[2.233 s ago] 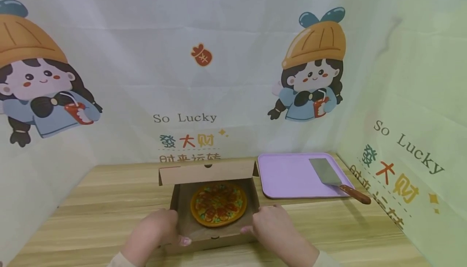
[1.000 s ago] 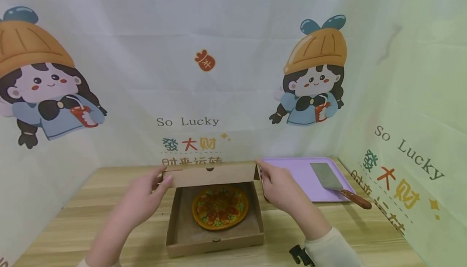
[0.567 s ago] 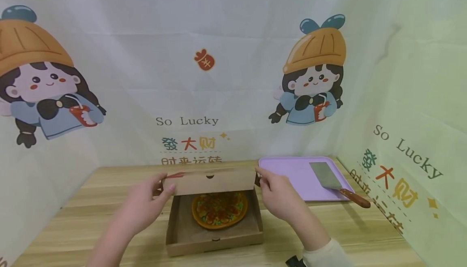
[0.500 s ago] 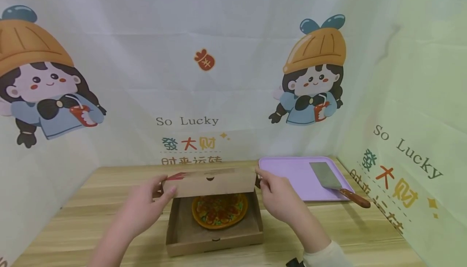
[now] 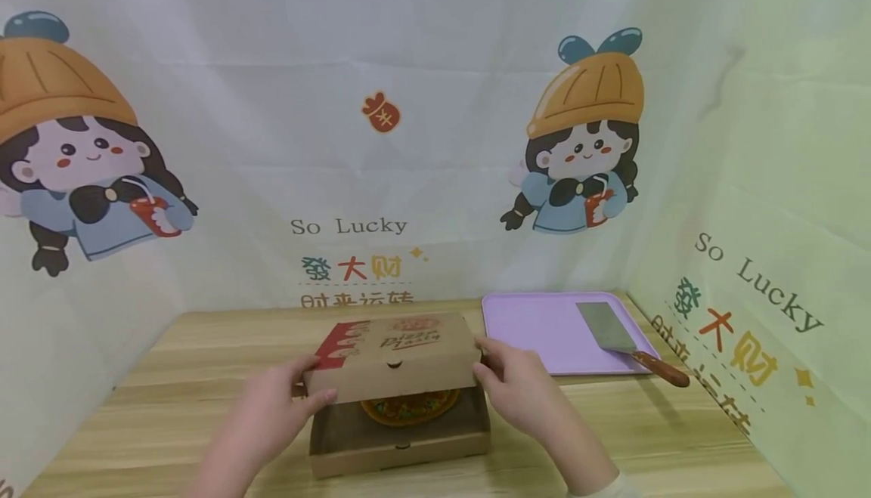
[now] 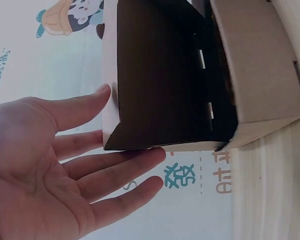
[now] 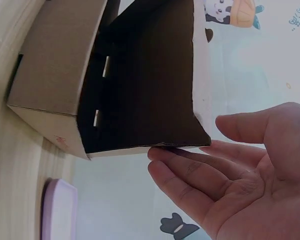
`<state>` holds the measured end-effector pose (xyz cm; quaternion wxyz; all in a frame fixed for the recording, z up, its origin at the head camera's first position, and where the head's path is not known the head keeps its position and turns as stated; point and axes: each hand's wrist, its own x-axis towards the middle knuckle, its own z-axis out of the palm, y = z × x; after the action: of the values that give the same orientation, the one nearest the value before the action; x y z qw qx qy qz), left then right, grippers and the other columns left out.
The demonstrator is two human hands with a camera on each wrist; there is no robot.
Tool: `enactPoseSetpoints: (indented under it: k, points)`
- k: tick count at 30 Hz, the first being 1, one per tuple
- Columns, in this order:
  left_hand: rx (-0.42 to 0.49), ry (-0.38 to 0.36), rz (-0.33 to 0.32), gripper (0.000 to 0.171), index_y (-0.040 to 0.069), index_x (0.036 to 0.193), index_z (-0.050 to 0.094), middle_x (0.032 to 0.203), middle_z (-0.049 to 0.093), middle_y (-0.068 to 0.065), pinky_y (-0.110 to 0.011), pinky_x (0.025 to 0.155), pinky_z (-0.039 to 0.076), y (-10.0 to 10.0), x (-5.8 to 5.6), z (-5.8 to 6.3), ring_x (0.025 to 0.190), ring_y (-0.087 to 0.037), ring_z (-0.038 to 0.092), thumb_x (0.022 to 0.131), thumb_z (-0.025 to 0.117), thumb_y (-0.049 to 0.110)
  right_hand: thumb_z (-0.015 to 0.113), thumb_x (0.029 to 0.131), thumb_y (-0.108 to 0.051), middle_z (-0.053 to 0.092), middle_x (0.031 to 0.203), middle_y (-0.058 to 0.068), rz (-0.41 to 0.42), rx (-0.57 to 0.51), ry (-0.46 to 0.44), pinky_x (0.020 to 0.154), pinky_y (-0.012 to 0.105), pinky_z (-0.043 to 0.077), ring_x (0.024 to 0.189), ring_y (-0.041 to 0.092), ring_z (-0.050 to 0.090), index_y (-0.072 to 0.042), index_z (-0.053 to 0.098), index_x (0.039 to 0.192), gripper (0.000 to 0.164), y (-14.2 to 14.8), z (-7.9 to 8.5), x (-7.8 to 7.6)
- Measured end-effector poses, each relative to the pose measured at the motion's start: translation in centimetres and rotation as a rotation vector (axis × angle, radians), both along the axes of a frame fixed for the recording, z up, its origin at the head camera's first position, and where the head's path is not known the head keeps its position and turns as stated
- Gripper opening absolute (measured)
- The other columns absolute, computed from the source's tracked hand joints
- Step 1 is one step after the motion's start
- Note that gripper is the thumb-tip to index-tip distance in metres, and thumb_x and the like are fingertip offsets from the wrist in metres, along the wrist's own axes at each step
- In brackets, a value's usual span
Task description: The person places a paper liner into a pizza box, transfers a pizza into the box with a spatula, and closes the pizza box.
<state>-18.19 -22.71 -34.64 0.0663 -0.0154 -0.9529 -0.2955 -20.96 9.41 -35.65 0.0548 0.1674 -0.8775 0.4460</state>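
A brown cardboard pizza box (image 5: 401, 456) sits on the wooden table, with its printed lid (image 5: 408, 343) tilted partway down over the base. Inside, the front part of a pizza (image 5: 411, 407) shows; the lid hides the rest. At the lid's front left corner, my left hand (image 5: 268, 407) pinches the cardboard, thumb on the front flap and fingers along the side. My right hand (image 5: 524, 385) is at the opposite corner. Its fairly straight fingers (image 7: 182, 182) touch the lid's side, while the thumb stands slightly off the front flap in the right wrist view.
To the right of the box lies a purple tray (image 5: 527, 332). A metal spatula (image 5: 605, 328) rests on it, its wooden handle (image 5: 660, 368) reaching past the tray's edge. Printed cloth (image 5: 435, 143) hangs behind the table and along its sides.
My hands moved from the box's front edge up to the raised lid's corners. The lid has since come forward and down, covering more of the pizza and showing its printed top.
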Motion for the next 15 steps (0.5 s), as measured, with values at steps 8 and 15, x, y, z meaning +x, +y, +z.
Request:
enactPoseSetpoints:
  k: [8,15]
  points:
    - [-0.049,-0.001,0.019,0.055,-0.004,0.133,0.069,0.111,0.079,-0.015,-0.052,0.089,0.061,0.4,0.3,-1.2,0.095,-0.024,0.073,0.09,0.087,0.025,0.074,0.1,-0.016,0.072,0.133,0.026,0.027,0.066,-0.021,0.102,0.053,0.059,0.118,0.039,0.074,0.006,0.063,0.141,0.047,0.1,-1.0,0.5]
    - [-0.03,-0.057,0.034,0.053,-0.002,0.133,0.069,0.111,0.079,-0.012,-0.052,0.09,0.062,0.6,0.5,-2.3,0.094,-0.022,0.071,0.09,0.087,0.024,0.078,0.097,-0.017,0.073,0.13,0.026,0.036,0.117,-0.031,0.101,0.057,0.059,0.117,0.041,0.073,0.006,0.065,0.138,0.049,0.2,-1.8,0.7]
